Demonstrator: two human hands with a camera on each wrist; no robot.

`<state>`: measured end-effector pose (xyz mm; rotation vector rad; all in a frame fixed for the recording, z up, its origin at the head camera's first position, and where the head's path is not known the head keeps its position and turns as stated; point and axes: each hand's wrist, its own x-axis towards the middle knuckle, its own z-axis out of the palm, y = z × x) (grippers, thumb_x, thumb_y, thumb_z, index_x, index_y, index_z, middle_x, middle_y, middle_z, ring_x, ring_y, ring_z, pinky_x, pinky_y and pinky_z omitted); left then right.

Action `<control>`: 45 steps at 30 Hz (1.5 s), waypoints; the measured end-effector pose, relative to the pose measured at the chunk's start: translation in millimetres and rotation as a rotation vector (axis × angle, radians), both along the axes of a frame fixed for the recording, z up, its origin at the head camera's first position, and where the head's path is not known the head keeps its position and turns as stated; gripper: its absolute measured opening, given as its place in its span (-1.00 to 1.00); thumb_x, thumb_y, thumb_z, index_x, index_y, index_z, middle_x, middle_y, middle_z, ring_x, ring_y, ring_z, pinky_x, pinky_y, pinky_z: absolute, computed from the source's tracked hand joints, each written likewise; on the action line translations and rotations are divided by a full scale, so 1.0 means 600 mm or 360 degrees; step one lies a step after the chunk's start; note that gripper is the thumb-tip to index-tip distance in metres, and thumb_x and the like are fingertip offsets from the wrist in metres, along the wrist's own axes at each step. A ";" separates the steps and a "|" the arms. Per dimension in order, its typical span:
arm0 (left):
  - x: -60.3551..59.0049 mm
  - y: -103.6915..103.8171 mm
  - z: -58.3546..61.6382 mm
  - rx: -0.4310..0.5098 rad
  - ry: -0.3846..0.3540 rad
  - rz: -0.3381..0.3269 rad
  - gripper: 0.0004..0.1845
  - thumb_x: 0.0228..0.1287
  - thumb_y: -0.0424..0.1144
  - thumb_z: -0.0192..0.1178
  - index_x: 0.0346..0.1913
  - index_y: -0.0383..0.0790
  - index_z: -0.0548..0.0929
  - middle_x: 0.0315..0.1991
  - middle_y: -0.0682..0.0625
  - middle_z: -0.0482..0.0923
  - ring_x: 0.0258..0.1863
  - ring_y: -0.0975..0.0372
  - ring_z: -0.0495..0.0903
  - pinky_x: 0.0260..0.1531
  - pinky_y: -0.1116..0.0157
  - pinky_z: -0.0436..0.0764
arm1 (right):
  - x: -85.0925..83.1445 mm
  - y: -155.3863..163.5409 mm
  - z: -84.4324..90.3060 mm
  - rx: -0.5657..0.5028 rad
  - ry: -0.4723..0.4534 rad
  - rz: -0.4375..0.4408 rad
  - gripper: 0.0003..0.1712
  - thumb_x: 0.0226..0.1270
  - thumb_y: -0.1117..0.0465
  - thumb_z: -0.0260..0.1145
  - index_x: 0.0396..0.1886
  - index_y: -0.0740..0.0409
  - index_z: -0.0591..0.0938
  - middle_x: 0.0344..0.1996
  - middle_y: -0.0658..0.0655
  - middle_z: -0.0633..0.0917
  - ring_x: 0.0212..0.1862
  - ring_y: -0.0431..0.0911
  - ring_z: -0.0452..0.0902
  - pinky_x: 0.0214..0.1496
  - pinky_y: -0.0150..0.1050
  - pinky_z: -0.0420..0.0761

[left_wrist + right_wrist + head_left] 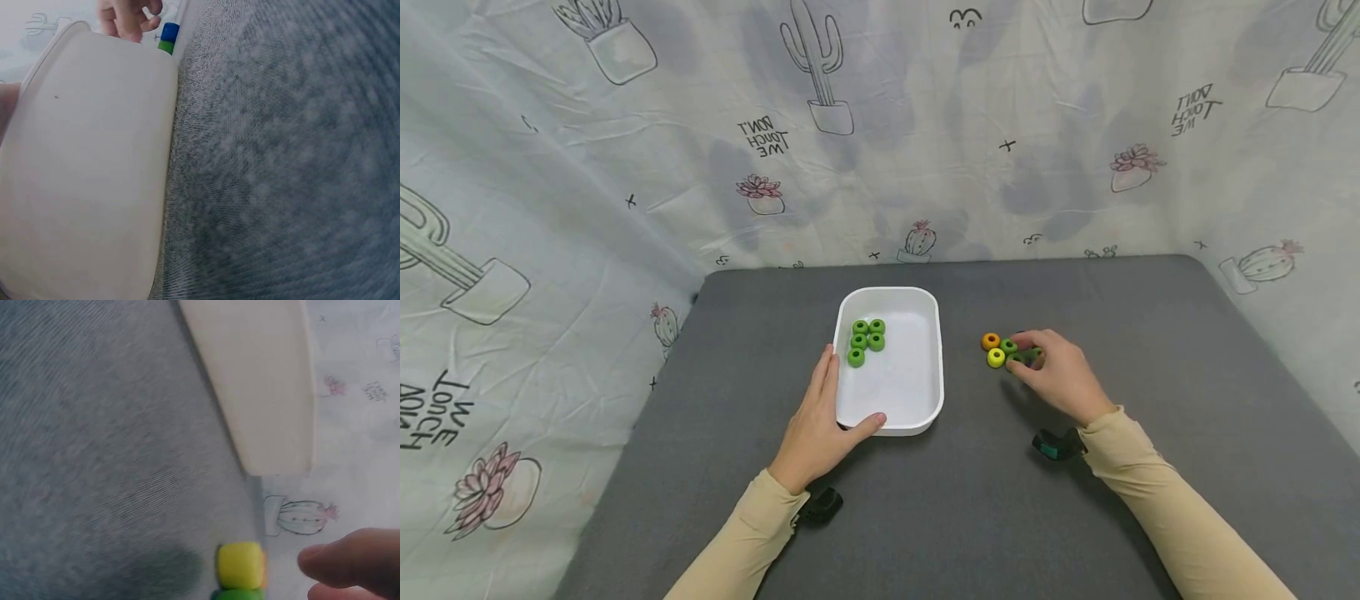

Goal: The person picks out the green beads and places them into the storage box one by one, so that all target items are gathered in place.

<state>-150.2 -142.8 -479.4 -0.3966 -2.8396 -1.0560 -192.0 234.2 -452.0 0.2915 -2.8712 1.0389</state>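
My left hand (815,425) rests against a white tray (917,392), its fingers along the left side and its thumb at the near rim. Inside the tray, several green beads (876,342) lie grouped toward the far left. Over a small cluster of beads right of the tray hovers my right hand (1063,375), thumb and fingers apart. An orange bead (991,341), a yellow bead (996,358) and green beads (1008,346) show there. The hand hides part of this cluster. In the left wrist view, a blue bead (169,32) sits near the right hand's fingers (128,22).
A dark grey tabletop (955,517) lies under everything. Behind it and along the sides hangs a pale cloth (887,183) printed with cacti. Dark wrist devices are worn at the left cuff (822,507) and right cuff (1057,446).
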 end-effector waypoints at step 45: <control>0.000 -0.001 0.003 -0.0003 0.0002 -0.0003 0.27 0.22 0.42 0.32 0.70 -0.23 -0.10 0.73 0.06 -0.29 0.68 0.04 0.00 0.42 -0.21 0.34 | 0.007 -0.023 0.005 0.0041 0.0091 0.0064 -0.63 0.33 0.34 0.40 0.13 0.23 0.72 -0.10 0.18 0.63 -0.22 -0.03 0.57 -0.23 -0.15 0.54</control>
